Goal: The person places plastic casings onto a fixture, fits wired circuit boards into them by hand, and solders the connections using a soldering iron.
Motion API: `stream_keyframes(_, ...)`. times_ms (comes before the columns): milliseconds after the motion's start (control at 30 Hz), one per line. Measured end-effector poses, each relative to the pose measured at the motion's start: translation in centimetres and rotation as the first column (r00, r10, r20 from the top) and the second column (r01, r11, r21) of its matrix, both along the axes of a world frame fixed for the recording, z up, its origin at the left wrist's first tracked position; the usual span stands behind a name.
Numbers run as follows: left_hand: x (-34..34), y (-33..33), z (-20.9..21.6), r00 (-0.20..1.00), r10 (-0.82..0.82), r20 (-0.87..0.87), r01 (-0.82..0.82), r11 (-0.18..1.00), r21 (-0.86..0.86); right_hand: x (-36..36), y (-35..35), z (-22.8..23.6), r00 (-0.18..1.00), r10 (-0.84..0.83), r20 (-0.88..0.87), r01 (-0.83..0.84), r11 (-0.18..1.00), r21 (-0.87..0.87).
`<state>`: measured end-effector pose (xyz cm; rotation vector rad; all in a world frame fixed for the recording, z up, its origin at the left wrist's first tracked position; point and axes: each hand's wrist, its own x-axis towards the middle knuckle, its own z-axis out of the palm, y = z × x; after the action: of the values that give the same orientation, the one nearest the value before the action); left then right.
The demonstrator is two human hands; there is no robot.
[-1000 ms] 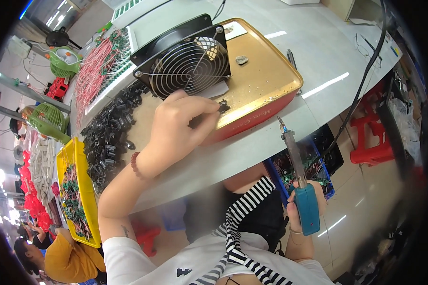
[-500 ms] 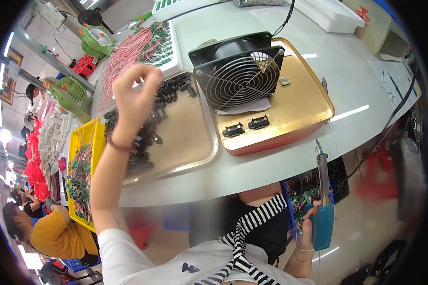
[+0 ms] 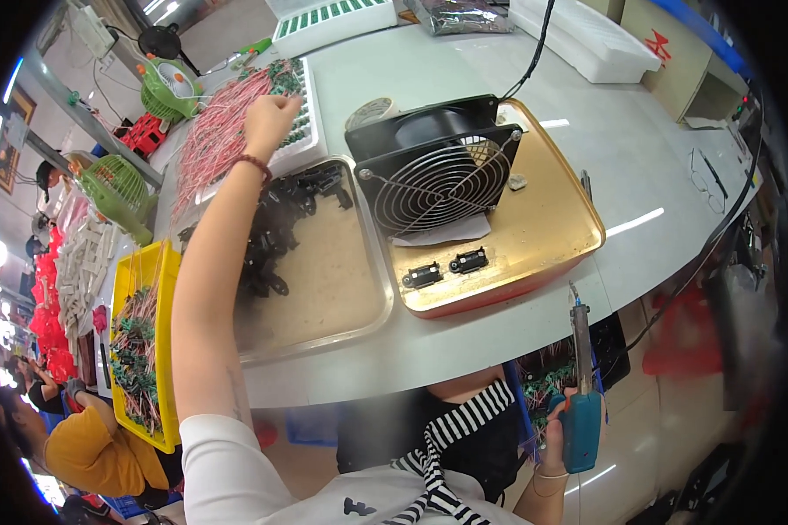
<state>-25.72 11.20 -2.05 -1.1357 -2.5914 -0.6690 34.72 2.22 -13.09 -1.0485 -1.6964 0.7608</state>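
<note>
My left hand [image 3: 271, 121] is stretched out to the white foam tray [image 3: 317, 138]. Its fingers are pinched at the edge of the green circuit boards and their pink-red wires [image 3: 228, 118]; whatever lies between the fingertips is hidden. In my right hand [image 3: 552, 446], low at the right, is a teal soldering gun [image 3: 583, 429], its metal tip pointing up beside the table edge. Two small black plastic housings [image 3: 468, 260] lie side by side on the gold tray [image 3: 543, 236]. Many more black housings [image 3: 267, 241] are heaped in the metal tray [image 3: 324, 315] under my left forearm.
A black fan with a wire grille [image 3: 446, 179] stands on the gold tray. A yellow bin [image 3: 162, 350] of wired boards is at the left, and a blue bin [image 3: 521, 394] sits below the table edge. A black cable [image 3: 714, 241] hangs at the right. A co-worker [image 3: 105, 446] sits at far left.
My left hand has moved forward from above the black housings to the wired circuit boards. The right hand still holds the soldering gun; the whole view has shifted slightly.
</note>
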Motion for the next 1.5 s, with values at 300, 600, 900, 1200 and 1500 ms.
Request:
stream_keyframes(300, 0.4, -2.5, 2.0, 0.984, -0.165, -0.068, 0.176, 0.964, 0.202, -0.8, 1.1, -0.4, 0.999, 0.034, -0.025, -0.031, 0.993, 0.115)
stream_keyframes(600, 1.6, 0.6, -0.7, 0.991, -0.084, -0.108, 0.085, 0.996, 0.003, -1.2, 0.0, 1.7, 0.999, -0.024, 0.033, 0.024, 1.0, 0.004)
stream_keyframes(900, -7.5, -0.8, -0.5, 0.983, -0.099, 0.155, -0.02, 0.779, 0.627, -0.1, 0.9, 0.0, 0.995, 0.026, 0.093, -0.038, 0.99, 0.132)
stream_keyframes(1200, 4.0, -9.2, 7.4, 0.888, -0.437, 0.141, 0.169, 0.596, 0.785, -0.6, 0.0, 0.5, 0.998, 0.056, -0.029, -0.054, 0.997, 0.055)
stream_keyframes(1500, 16.1, -16.1, 2.9, 0.407, -0.669, 0.622, 0.822, 0.565, 0.07, -1.7, 0.4, 2.0, 0.997, 0.073, -0.017, -0.073, 0.997, -0.038)
